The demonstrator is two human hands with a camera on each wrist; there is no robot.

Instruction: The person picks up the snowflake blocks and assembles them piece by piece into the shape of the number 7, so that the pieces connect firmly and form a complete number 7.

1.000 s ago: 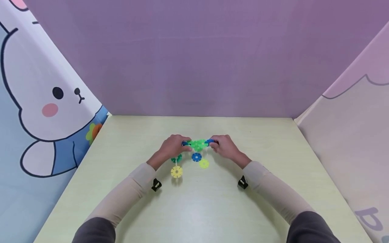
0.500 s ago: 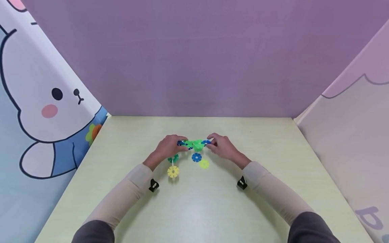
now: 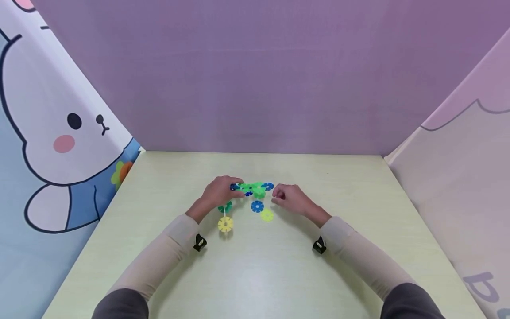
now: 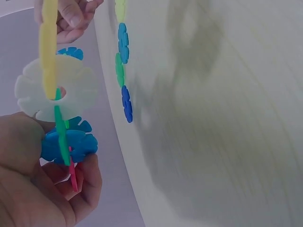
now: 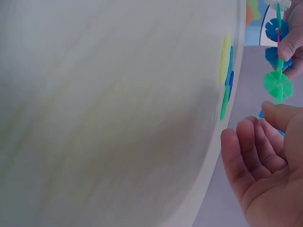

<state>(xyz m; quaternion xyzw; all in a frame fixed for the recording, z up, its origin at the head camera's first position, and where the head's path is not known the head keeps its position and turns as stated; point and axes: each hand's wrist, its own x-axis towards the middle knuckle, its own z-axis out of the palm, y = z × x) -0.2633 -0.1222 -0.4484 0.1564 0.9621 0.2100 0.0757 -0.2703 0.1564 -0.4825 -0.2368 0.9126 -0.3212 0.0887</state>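
My left hand (image 3: 217,192) grips a joined chain of notched plastic snowflake discs by a blue disc (image 4: 75,145). In the left wrist view a white disc (image 4: 78,85), a yellow disc (image 4: 48,52) and a thin red one (image 4: 73,175) belong to that chain. A green disc (image 5: 278,84) follows towards its right end, where a blue disc (image 3: 268,186) sticks out. Just right of that blue disc is my right hand (image 3: 292,199), fingers loosely bent, apparently holding nothing. The left fingers partly hide the chain's middle.
Several loose discs lie flat on the pale table (image 3: 255,274), among them a blue disc (image 3: 257,206) and a yellow-green disc (image 3: 267,215) below the chain. A purple wall (image 3: 263,79) rises behind the table, with printed cloth panels at both sides.
My right hand has let go of the blue disc at the chain's right end and drawn slightly away. The left hand and chain have shifted a little left.
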